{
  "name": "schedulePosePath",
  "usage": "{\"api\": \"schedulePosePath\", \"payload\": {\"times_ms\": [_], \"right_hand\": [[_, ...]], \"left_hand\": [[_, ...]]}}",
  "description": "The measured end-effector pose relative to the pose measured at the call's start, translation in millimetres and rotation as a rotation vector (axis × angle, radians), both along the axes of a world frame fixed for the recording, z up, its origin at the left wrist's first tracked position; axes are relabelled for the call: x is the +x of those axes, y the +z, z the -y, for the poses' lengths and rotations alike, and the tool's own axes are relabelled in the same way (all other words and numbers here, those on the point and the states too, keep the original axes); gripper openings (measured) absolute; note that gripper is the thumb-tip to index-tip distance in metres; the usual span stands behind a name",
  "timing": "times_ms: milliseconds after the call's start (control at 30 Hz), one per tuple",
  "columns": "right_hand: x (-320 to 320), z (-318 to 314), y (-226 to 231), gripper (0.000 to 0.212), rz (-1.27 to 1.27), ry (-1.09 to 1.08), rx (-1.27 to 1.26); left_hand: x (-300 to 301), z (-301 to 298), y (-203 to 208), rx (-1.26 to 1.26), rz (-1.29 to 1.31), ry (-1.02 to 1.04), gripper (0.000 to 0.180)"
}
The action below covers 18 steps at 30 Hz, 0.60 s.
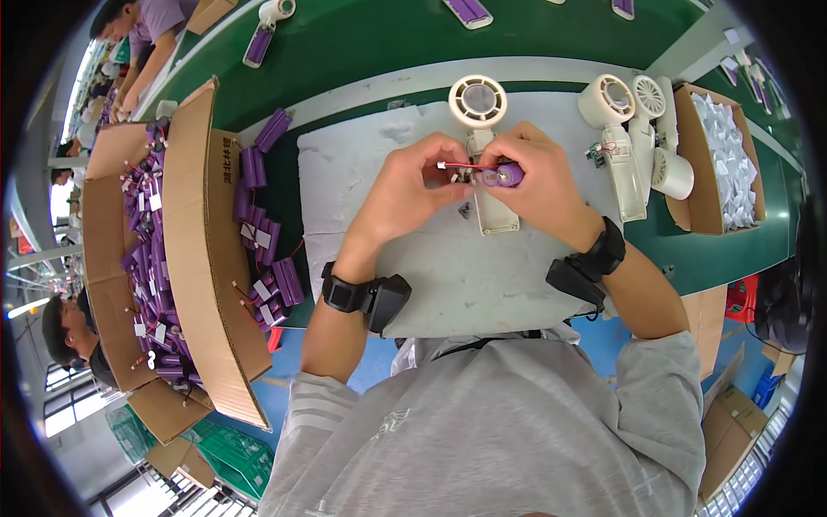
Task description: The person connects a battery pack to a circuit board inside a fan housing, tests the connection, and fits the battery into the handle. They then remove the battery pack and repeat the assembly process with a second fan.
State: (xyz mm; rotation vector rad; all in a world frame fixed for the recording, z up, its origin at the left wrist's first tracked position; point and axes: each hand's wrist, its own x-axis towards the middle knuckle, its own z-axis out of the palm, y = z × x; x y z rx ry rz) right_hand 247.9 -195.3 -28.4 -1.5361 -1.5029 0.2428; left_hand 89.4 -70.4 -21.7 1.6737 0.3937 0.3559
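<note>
Right hand point(538, 185) pinches purple battery point(504, 176) over cream handheld fan point(482, 146) at mat centre; left hand point(409, 185) grips red wire point(469, 165); battery carton point(185, 250) left edge, finished fans point(633, 138) right

Grey short-sleeved shirt, black wristbands (each carrying a boxy black unit) on both forearms.

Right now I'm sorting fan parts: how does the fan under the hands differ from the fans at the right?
The fan under the hands lies alone, head away from the person, its handle open; the fans at the right lie bunched side by side, untouched. The right hand holds a purple battery over the first; none sits over the others. Both are cream, with round heads.
</note>
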Motion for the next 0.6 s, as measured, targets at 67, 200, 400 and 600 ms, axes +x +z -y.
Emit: {"api": "schedulePosePath", "payload": {"times_ms": [67, 200, 400, 600], "right_hand": [[-1, 1, 3, 0.023, 0.013, 0.003, -0.021], [0, 2, 4, 0.022, -0.010, 0.036, -0.033], [7, 6, 5, 0.020, -0.187, 0.021, -0.068], [4, 8, 7, 0.015, -0.408, -0.011, -0.105]], "left_hand": [[-2, -4, 1, 0.089, 0.012, -0.007, 0.029], [-6, -8, 3, 0.350, 0.024, -0.010, 0.025], [-6, -9, -3, 0.213, 0.034, -0.054, 0.022], [-1, 3, 1, -0.052, 0.056, 0.026, 0.018]]}}
